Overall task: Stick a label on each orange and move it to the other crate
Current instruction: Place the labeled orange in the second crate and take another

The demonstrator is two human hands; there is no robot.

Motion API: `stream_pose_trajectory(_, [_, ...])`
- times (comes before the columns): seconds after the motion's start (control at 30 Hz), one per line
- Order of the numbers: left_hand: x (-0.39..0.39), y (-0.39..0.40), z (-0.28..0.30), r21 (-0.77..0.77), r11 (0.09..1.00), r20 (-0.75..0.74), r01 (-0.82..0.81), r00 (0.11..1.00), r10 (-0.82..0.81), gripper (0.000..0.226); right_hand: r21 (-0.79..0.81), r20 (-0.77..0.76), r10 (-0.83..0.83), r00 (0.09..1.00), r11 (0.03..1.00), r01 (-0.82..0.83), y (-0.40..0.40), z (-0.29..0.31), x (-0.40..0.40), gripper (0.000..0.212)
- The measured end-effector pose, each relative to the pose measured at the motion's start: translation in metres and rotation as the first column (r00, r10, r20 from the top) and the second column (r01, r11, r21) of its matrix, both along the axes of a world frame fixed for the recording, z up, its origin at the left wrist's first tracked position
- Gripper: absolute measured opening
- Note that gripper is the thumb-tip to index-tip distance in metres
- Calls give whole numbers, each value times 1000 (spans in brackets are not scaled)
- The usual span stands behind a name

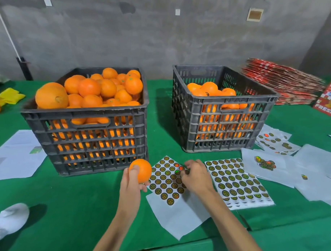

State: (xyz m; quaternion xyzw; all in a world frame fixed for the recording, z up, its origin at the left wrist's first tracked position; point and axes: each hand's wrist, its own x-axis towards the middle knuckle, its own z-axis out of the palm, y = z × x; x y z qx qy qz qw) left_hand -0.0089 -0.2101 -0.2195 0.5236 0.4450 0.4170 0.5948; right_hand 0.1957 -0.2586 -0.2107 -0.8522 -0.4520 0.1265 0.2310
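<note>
The left hand [132, 180] holds 1 orange [140, 170] just above the green desk [69, 194], in front of the full crate [89, 116]. Its fingers are curled round the lower side of the fruit and the thumb lies on top. The right hand [195, 176] rests on the nearer label sheet [167, 181], fingers bent together at a label near the sheet's upper right. It looks like a pinch or a peel, but I cannot tell whether a label has come free.

Several things could go wrong from here. The sheet lies loose on a blank paper [175, 215] and nothing holds it down, so a pull on the label may lift or drag the whole sheet. A label peeled by 1 edge may fold onto itself or cling to a fingertip. The orange is held in 1 hand only and is round and smooth; a slack grip could let it roll across the desk. Pressed onto a curved rind, a label may wrinkle or lift at its rim.

Much is hard to read. The right fingertips hide the label they work on. The print on the labels is too small to make out. The second crate [224, 108] shows oranges only through its slats and above its near wall, so its fill is a guess. A second sheet [236, 181] lies beside the hand, its lower rows blurred. The forearms are cut off by the frame's bottom.
</note>
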Motion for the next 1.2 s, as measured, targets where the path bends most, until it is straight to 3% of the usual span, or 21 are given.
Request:
stream_pose_trajectory(0.1, [20, 7, -7, -27, 989, -104, 144, 984, -146, 38, -296, 49, 3, 999, 955, 11, -16, 9, 5, 43])
stream_pose_trajectory(0.17, [35, 17, -12, -87, 973, -161, 212, 961, -223, 39, -398, 72, 40, 997, 917, -9, -23, 13, 4, 46])
stream_pose_trajectory(0.4, [62, 38, -24, -159, 969, -192, 189, 957, -218, 51, -377, -42, 38, 998, 925, -51, -30, 18, 10, 44])
stream_pose_trajectory(0.6, [65, 36, -23, -147, 982, -209, 119, 966, -149, 42, -175, -309, -19, 951, 984, -37, -40, 8, 27, 41])
stream_pose_trajectory(0.7, [75, 33, -18, -76, 987, -252, 142, 955, -156, 39, -26, -341, -46, 939, 999, 40, -50, 13, 51, 44])
stream_pose_trajectory(0.8, [95, 26, -11, -12, 982, -274, 188, 944, -184, 39, 130, -344, -126, 930, 975, 180, -68, 22, 86, 28])
stream_pose_trajectory(0.97, [136, 5, -10, 42, 952, -344, 305, 898, -272, 29, 348, -451, -360, 817, 772, 532, -120, 39, 156, 20])
stream_pose_trajectory(1.1, [152, -9, -18, 59, 938, -400, 341, 869, -291, 29, 357, -496, -511, 702, 616, 702, -155, 36, 200, 27])
stream_pose_trajectory(1.2, [154, -13, -26, 54, 935, -429, 350, 854, -295, 32, 329, -519, -556, 649, 571, 752, -166, 23, 219, 35])
